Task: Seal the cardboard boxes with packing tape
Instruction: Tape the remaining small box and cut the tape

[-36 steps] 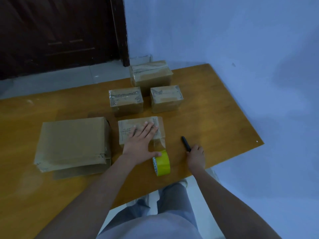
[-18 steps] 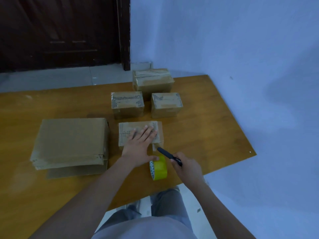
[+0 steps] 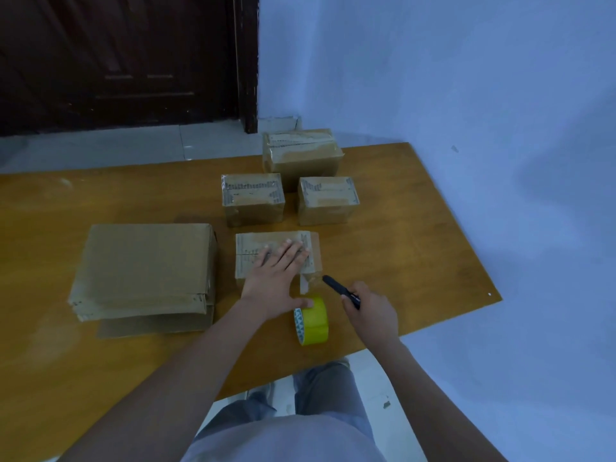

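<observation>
- Head view, centre of frame: I see my left hand lying flat, fingers straight, on the small cardboard box; its thumb touches the yellow tape roll.
- That tape roll stands on edge on the worktop, just below the box, with a strip of tape running up to the box's near right corner.
- My right hand, lower right of centre, has its grip clenched around a black cutter, tip pointing at that corner.
- Three taped boxes sit above; a large flat box lies at left.
</observation>
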A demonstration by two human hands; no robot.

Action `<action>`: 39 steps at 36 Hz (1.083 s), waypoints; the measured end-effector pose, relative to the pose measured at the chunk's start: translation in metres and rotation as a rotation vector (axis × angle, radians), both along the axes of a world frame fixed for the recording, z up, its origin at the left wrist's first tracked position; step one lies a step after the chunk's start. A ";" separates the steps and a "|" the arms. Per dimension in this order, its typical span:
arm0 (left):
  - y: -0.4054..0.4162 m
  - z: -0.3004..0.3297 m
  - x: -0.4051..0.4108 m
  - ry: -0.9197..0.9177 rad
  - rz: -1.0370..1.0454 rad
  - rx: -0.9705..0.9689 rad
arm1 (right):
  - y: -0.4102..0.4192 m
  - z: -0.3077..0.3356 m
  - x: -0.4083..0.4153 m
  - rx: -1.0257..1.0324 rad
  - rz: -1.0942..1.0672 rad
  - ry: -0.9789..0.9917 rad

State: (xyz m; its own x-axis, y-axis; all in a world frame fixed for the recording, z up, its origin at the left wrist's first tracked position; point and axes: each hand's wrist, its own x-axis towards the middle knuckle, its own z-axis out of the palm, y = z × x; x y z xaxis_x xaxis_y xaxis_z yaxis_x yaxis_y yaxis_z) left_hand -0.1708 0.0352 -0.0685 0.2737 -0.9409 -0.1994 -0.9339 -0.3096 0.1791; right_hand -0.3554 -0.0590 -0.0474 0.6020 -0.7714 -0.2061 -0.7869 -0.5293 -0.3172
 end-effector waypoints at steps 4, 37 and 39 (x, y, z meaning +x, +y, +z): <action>0.000 -0.002 0.001 0.008 -0.001 -0.006 | -0.011 -0.016 -0.006 0.063 -0.153 0.011; -0.011 -0.001 -0.005 0.183 0.177 -0.134 | 0.021 -0.060 0.034 0.723 -0.273 -0.690; -0.013 -0.002 -0.009 0.152 0.205 -0.164 | 0.022 -0.055 0.034 0.713 -0.280 -0.683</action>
